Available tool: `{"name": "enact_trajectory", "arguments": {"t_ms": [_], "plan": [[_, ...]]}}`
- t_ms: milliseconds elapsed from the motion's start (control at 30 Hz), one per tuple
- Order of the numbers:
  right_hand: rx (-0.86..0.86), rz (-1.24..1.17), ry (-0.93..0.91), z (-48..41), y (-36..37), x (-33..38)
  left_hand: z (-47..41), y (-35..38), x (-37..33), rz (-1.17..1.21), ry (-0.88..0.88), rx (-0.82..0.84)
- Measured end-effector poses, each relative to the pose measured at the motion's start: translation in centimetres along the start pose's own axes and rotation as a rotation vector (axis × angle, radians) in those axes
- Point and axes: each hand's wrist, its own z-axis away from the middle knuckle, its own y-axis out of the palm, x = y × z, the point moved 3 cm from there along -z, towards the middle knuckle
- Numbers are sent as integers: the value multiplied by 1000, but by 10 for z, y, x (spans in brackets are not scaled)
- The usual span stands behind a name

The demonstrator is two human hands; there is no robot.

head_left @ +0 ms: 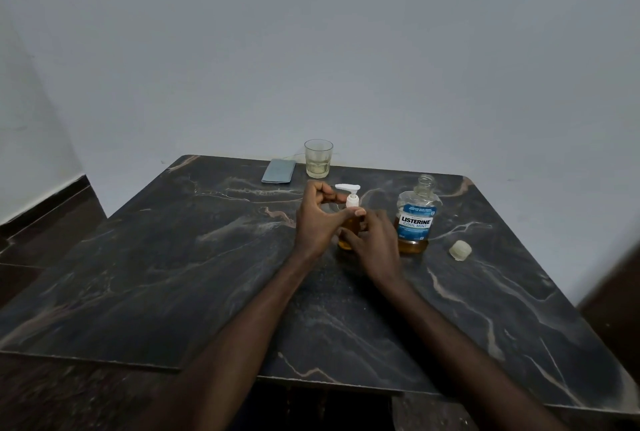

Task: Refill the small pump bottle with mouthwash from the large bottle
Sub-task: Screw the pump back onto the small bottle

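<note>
L hand [317, 222] pinches pump btl [352, 201] at collar, R hand [375, 243] grips its body.

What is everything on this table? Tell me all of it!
dark marble table: one, black, pale veins, under everything.
small pump bottle, amber liquid, white pump: one, centre, held.
large clear mouthwash bottle: one, blue label, uncapped, right of it.
pale plastic cap: one, whitish, right of large bottle.
clear drinking glass: one, far edge.
flat grey-blue object: one, left of glass.
left hand: one, pinches pump collar.
right hand: one, grips small bottle's body.
</note>
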Motion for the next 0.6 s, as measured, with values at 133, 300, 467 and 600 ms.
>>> {"name": "enact_trajectory", "arguments": {"t_ms": [133,300,467,600], "plan": [[-2,9,15,-6,-3,-3,-2,-11,3,59,42,74],[49,-128,67,-15,-5,-5,-14,-32,14,-2,2,-205],[84,-177,42,-18,-6,-6,-16,-33,23,-105,-69,-274],[96,-180,24,-19,-6,-6,-16,-31,26,-142,-102,-255]]}}
